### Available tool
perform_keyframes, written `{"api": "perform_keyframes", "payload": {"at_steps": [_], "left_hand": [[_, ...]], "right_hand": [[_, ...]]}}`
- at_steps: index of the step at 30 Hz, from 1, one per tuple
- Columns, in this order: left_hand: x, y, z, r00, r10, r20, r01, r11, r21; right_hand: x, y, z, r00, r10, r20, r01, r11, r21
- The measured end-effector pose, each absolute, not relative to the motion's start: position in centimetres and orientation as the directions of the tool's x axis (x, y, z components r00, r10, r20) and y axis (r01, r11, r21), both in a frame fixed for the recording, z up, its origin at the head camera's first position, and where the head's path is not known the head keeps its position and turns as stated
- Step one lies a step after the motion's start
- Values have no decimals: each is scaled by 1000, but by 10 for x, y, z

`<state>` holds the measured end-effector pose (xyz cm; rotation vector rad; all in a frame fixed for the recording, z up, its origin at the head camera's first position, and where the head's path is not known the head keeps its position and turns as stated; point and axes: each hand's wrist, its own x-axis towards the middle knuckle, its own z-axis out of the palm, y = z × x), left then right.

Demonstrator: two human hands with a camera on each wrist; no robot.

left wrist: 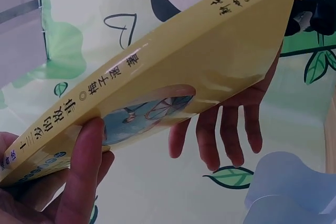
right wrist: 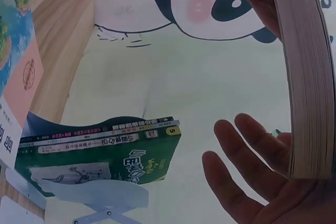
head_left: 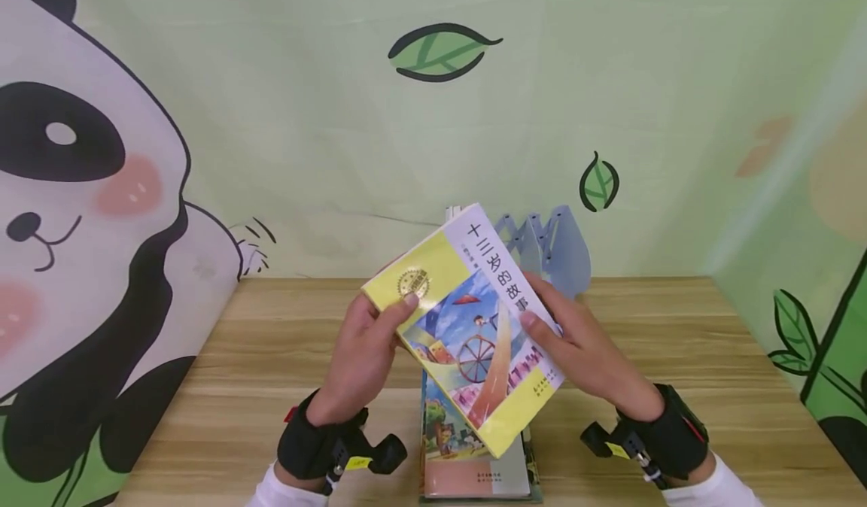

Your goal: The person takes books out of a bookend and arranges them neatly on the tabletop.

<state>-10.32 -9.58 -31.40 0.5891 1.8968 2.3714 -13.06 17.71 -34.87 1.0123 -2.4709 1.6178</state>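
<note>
A yellow and white paperback book [head_left: 467, 334] is held tilted above the table, its illustrated front cover facing up in the head view. My left hand [head_left: 369, 349] grips its left edge, thumb lying on the yellow cover. On the opposite edge my right hand [head_left: 582, 341] holds the book between its thumb on the cover and fingers behind. The left wrist view shows the book's spine [left wrist: 105, 80] and those right fingers [left wrist: 231, 135] extending past the back. Page edges [right wrist: 310, 77] face the right wrist camera. Beneath lies a stack of books [head_left: 474, 481], partly hidden by the held book.
A light-blue folding book stand [head_left: 569, 255] stands at the back of the wooden table [head_left: 291, 326]. Several thin books, one green [right wrist: 105, 161], stand upright in it in the right wrist view. Behind hangs a pale green backdrop [head_left: 305, 116] printed with a panda and leaves.
</note>
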Motion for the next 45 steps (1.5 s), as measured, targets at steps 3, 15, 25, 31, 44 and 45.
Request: {"api": "perform_keyframes", "payload": {"at_steps": [3, 15, 25, 31, 44, 45], "left_hand": [[-104, -95, -314, -926, 278, 256, 186, -255, 949], [-104, -94, -315, -922, 288, 259, 182, -269, 946], [-105, -97, -313, -922, 302, 240, 169, -244, 955], [-106, -98, -314, -928, 306, 214, 152, -214, 965], [-108, -93, -318, -912, 307, 273, 239, -146, 960], [-108, -93, -318, -907, 309, 286, 252, -146, 957]], "right_hand": [[-129, 177, -348, -788, -516, 336, -504, 226, -834], [-121, 173, -347, -796, -491, 354, -469, 130, -874], [-116, 169, -349, -803, -456, 384, -486, 127, -865], [-113, 167, -350, -789, -448, 420, -516, 112, -850], [-110, 169, -351, -806, -391, 444, -519, 107, -848], [-110, 169, -351, -809, -382, 447, -520, 110, -847]]}}
